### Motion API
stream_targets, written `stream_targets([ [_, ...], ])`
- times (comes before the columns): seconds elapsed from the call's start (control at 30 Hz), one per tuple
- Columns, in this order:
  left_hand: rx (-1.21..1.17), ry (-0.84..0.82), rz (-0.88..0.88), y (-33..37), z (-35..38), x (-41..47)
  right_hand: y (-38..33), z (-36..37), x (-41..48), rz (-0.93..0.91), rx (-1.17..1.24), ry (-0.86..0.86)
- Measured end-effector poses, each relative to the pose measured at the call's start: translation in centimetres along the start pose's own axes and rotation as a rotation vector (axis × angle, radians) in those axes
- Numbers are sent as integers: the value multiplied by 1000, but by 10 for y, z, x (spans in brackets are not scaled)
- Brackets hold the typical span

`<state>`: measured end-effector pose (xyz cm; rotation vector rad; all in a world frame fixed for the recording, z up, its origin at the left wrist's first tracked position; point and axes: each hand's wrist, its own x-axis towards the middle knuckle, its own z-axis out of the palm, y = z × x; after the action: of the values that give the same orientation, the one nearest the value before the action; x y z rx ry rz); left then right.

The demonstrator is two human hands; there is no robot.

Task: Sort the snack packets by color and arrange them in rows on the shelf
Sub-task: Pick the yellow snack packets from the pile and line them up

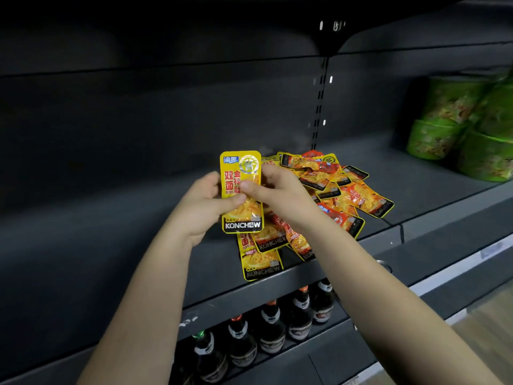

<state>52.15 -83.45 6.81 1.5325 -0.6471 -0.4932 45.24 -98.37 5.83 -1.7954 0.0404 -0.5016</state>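
A yellow snack packet (241, 173) marked KONCHEW stands upright above the dark shelf (111, 245). My left hand (206, 207) grips it from the left with the thumb across its front. My right hand (274, 190) pinches its right edge between thumb and fingers. Behind and to the right lies a loose pile of snack packets (333, 190), yellow ones and orange-red ones mixed, overlapping at all angles. One yellow packet (261, 262) of the pile hangs near the shelf's front edge.
Green wrapped bowls (466, 126) are stacked at the right end of the shelf. Dark bottles (272, 326) with coloured caps stand in a row on the shelf below. A slotted upright (319, 107) runs up the back panel. The shelf left of the pile is bare.
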Motion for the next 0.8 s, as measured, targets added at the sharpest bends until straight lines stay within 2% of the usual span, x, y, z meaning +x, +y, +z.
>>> stream_targets([
  [0.1, 11, 33, 18, -2, 8, -1, -2, -3, -1, 11, 70, -18],
  [0.23, 142, 65, 13, -5, 8, -1, 1, -8, 1, -26, 4, 10],
  [0.27, 273, 64, -4, -5, 5, -2, 2, -10, 1, -43, -38, 31],
  [0.37, 868, -4, -179, -7, 1, -10, 5, -16, 4, -104, -251, 101],
  [0.43, 1084, -34, -246, -12, 8, -14, 5, -20, 5, -139, -391, 130],
  [0.6, 1210, 12, -205, -25, 37, -12, 3, -26, 4, -142, -446, 141],
  [0.8, 1150, 101, -222, -31, 43, -6, 10, -28, 6, -149, -435, 130],
])
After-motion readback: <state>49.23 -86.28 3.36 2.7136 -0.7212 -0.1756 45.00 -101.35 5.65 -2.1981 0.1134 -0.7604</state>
